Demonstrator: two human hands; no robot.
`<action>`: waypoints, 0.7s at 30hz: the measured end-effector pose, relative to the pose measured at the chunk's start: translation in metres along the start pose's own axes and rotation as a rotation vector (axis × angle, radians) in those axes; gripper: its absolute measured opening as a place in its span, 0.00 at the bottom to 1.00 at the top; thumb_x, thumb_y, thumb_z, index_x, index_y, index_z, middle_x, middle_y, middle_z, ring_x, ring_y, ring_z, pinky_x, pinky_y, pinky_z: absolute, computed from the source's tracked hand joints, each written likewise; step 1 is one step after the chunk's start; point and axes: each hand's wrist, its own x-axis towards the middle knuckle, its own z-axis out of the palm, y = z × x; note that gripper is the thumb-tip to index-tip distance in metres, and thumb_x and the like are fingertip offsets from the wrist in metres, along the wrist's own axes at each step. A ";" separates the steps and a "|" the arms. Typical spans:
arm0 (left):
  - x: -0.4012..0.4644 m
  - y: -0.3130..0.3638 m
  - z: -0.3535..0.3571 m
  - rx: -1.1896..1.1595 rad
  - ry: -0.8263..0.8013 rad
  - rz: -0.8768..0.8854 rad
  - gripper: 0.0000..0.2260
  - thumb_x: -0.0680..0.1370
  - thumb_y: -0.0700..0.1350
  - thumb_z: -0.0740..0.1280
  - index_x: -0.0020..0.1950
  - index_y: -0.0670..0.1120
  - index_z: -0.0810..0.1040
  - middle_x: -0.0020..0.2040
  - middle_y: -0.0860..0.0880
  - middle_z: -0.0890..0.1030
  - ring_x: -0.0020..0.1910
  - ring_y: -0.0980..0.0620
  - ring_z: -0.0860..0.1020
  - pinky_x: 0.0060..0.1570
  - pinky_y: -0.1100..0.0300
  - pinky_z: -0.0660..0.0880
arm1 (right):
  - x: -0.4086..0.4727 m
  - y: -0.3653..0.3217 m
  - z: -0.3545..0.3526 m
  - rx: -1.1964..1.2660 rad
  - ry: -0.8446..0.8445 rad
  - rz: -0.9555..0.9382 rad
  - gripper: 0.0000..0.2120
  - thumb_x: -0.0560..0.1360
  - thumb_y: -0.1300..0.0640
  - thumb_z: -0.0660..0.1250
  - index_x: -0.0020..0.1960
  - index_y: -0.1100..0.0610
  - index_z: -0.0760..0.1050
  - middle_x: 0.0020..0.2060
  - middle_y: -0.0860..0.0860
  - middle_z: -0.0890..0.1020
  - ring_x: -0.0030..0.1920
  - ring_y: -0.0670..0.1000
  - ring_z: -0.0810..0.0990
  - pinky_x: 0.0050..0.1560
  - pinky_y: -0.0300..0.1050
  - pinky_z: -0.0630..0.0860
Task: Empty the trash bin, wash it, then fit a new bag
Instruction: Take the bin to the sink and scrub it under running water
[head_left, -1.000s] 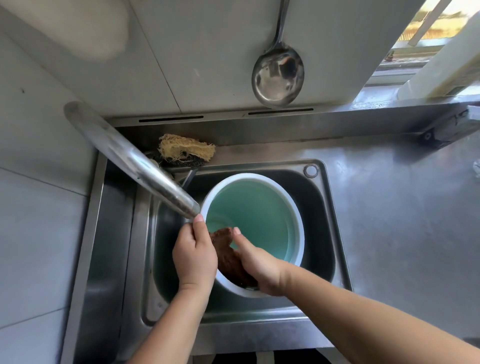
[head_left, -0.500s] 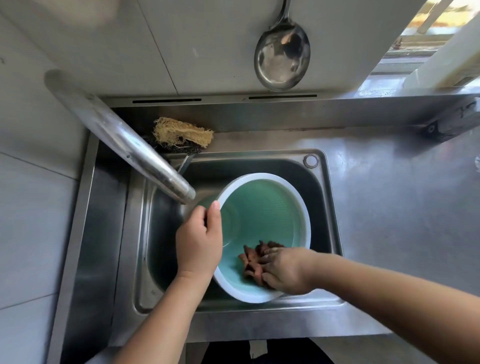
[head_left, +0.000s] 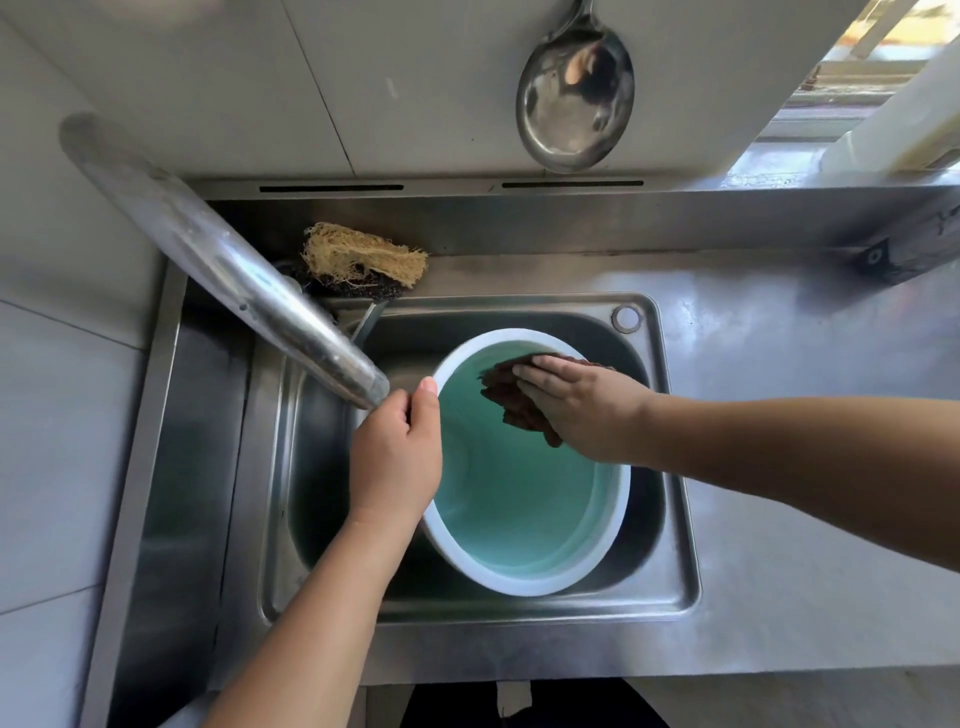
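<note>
- Trash bin (head_left: 524, 530), a round plastic one with a white rim and pale green inside, stands in the stainless steel sink basin (head_left: 670, 545), mouth tipped toward the camera.
- Curved steel faucet spout (head_left: 234, 270) ends just beside the bin's left rim; no water is visibly running.
- Left hand (head_left: 395, 457) has fingers closed around the left rim, thumb on top, steadying the bin.
- Right hand (head_left: 582, 405) has fingers flat and extended, pressing a dark brown scrubbing cloth (head_left: 511, 400) against the far inner wall.
- Likely risk: hard rubbing could twist the wet rim out of the left hand's grip, so the bin rolls or knocks the spout.
</note>
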 end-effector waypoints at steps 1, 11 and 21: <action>-0.001 -0.001 -0.001 -0.006 0.009 -0.008 0.21 0.82 0.56 0.57 0.33 0.48 0.70 0.30 0.51 0.75 0.32 0.52 0.73 0.30 0.58 0.65 | 0.001 -0.001 0.003 0.017 0.007 0.010 0.28 0.81 0.55 0.49 0.78 0.67 0.53 0.79 0.60 0.52 0.79 0.60 0.42 0.78 0.56 0.37; -0.029 -0.001 0.011 -0.033 0.020 0.115 0.22 0.81 0.56 0.60 0.30 0.49 0.62 0.25 0.55 0.72 0.25 0.55 0.67 0.27 0.59 0.62 | 0.027 -0.095 0.025 0.523 -0.351 0.011 0.33 0.80 0.46 0.50 0.79 0.60 0.49 0.78 0.61 0.54 0.78 0.63 0.45 0.76 0.58 0.37; -0.014 -0.028 -0.005 -0.047 0.080 0.032 0.23 0.78 0.64 0.57 0.34 0.47 0.70 0.30 0.57 0.76 0.29 0.56 0.72 0.31 0.58 0.68 | 0.085 -0.157 -0.039 1.979 -0.289 0.309 0.18 0.79 0.48 0.55 0.64 0.51 0.75 0.65 0.52 0.77 0.63 0.54 0.74 0.66 0.49 0.68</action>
